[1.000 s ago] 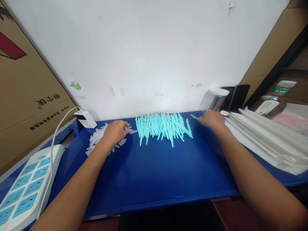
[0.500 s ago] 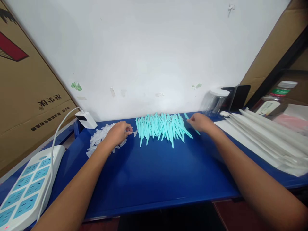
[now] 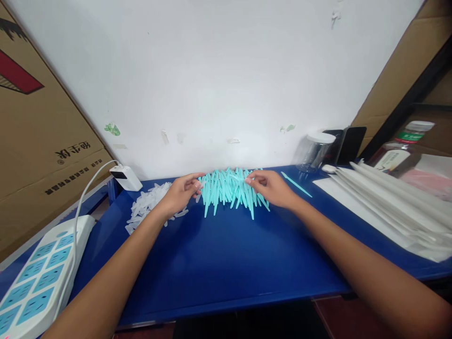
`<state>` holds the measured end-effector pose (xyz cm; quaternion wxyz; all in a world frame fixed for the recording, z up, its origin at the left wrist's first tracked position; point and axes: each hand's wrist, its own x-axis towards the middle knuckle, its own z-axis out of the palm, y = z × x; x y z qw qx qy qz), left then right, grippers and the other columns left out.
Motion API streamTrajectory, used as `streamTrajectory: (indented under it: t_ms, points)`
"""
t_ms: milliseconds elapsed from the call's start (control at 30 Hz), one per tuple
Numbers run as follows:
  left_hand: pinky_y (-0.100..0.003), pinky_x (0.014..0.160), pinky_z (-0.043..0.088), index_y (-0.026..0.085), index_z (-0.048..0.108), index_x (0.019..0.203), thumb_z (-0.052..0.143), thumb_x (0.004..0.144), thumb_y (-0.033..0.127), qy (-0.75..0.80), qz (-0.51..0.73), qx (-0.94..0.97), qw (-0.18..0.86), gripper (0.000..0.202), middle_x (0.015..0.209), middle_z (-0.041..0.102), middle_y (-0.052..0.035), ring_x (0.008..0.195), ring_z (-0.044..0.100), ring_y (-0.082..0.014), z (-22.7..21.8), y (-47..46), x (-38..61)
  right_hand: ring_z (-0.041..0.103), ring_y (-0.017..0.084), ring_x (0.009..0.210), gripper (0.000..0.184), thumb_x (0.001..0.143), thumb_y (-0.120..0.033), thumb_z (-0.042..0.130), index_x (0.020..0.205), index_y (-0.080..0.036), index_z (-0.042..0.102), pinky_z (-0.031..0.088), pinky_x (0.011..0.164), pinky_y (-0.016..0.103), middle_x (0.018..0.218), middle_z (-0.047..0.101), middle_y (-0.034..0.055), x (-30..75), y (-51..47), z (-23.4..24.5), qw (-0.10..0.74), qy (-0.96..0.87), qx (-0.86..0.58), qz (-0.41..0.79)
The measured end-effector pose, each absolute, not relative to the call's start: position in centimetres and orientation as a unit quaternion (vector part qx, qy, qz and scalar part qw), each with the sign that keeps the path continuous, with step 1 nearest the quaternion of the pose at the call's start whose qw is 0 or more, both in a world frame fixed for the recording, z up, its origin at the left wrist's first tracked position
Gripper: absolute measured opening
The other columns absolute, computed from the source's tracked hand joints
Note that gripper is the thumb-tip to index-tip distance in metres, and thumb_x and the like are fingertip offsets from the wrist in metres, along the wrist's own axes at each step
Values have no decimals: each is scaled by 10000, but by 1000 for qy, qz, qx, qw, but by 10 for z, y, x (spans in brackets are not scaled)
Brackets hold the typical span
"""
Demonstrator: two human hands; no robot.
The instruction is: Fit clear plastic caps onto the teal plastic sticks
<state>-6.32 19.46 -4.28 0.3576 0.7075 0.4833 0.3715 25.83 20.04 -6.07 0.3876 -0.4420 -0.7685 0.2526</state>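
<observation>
My left hand [image 3: 185, 192] is closed in a pinch on a small translucent cap [image 3: 203, 184], at the left end of a turquoise pile. My right hand [image 3: 268, 187] pinches a slim turquoise stick shaped like an eyebrow razor [image 3: 237, 178], its free end pointing left over the pile. Beneath lies the row of similar turquoise razors [image 3: 226, 188], many overlapping, narrow ends toward me. A heap of translucent caps [image 3: 146, 205] sits left of and partly behind my left hand. One single razor [image 3: 298, 184] lies apart, right of my right hand.
The blue table [image 3: 226, 263] meets a white wall. At left are a power strip [image 3: 42, 273] and a white charger [image 3: 126, 177] with a cable. At right stand a clear jar [image 3: 314, 153], a stack of white bags [image 3: 391, 212] and a bottle [image 3: 399, 148].
My right hand has moved left over the pile and now holds a razor. The single razor lies farther right, released. My left hand has shifted slightly right with its cap.
</observation>
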Motion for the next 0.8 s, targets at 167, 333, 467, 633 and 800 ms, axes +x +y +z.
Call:
streamTrajectory:
  t_ms: [167, 333, 467, 633, 800]
  points:
    - [-315, 811, 534, 216, 693, 1346, 732, 891, 528, 433, 386, 654, 485, 554, 988, 670, -52, 911, 634, -175, -48, 186, -50, 606, 166, 617, 433, 919, -614, 659, 879, -184, 685, 449, 605, 282, 652, 574, -10, 244, 190, -61, 366, -761, -416, 337]
    - [-377, 942, 565, 166, 728, 1060, 885, 777, 449, 411, 422, 580, 563, 429, 1143, 705, -98, 1008, 683, -195, -53, 185, -44, 568, 142, 577, 450, 891, -618, 695, 877, -169, 694, 412, 554, 263, 622, 572, -16, 241, 186, -57, 363, -748, -406, 379]
    - [-443, 1063, 548, 159, 690, 1051, 892, 794, 411, 393, 454, 535, 594, 413, 1143, 775, -141, 1131, 725, -261, -59, 184, -38, 565, 140, 559, 449, 898, -616, 693, 884, -168, 710, 420, 562, 264, 589, 599, -11, 241, 183, -55, 347, -755, -396, 391]
    - [-435, 970, 611, 170, 664, 1062, 863, 820, 475, 437, 460, 518, 573, 437, 1253, 761, -173, 1145, 740, -294, -62, 180, -31, 583, 144, 573, 434, 915, -601, 687, 874, -171, 725, 463, 608, 279, 600, 618, -4, 239, 180, -54, 341, -766, -384, 387]
    - [-392, 852, 635, 166, 686, 1018, 875, 789, 504, 446, 454, 541, 550, 450, 1095, 791, -146, 1071, 759, -291, -64, 177, -27, 591, 149, 580, 421, 910, -597, 692, 883, -179, 733, 466, 604, 283, 613, 625, -2, 238, 180, -53, 343, -765, -384, 387]
